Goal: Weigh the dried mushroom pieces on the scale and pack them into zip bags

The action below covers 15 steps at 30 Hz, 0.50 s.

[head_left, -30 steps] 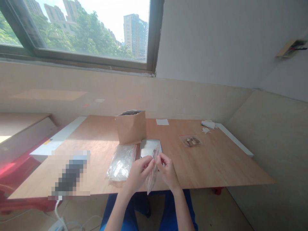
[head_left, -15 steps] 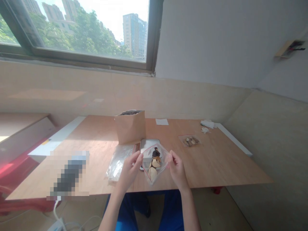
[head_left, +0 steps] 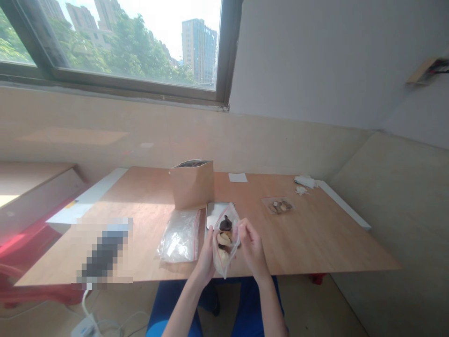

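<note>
A clear zip bag (head_left: 234, 220) is held up between my hands, over the table's front edge. Pale slices and dark brown pieces (head_left: 224, 238) that look dried show inside it. My left hand (head_left: 206, 258) is closed on the bag's left side, its fingers partly hidden behind the plastic. On the opposite side, my right hand (head_left: 249, 241) pinches the bag's edge between thumb and fingers. Behind the bag lies a flat, light-topped device (head_left: 214, 214) like a small scale, partly covered from view.
A brown paper pouch (head_left: 193, 187) stands with its top open. Flat clear bags (head_left: 179, 238) lie in front of it. Another filled zip bag (head_left: 278, 205) rests to the right, near white scraps (head_left: 304, 181) and a paper (head_left: 237, 178). A pixelated object (head_left: 107, 252) is at left.
My hands have come closer together, and the bag between them is narrower and bulges more. My left hand has moved right and a little down along the bag's side.
</note>
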Each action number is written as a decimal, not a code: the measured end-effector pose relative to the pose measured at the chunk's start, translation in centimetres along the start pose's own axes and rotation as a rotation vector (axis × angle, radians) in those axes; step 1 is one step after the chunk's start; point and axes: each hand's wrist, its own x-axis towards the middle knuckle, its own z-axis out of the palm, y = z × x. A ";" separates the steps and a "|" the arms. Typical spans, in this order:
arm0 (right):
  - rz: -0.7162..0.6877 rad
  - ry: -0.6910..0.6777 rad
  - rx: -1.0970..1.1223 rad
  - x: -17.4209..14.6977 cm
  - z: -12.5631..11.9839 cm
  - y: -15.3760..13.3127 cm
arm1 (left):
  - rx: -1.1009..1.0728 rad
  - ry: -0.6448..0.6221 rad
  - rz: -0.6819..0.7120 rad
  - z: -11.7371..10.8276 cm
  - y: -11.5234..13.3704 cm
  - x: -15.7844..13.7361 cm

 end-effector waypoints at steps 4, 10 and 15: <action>-0.042 0.156 -0.073 0.3 -0.6 0.5 | -0.053 0.043 0.041 -0.4 0.5 0.5; -0.035 0.138 -0.044 -0.1 -0.6 -0.9 | 0.206 0.258 0.246 -1.9 -0.2 1.5; 0.073 0.018 -0.031 0.1 0.1 0.4 | 0.351 0.297 0.323 -2.2 -0.6 1.5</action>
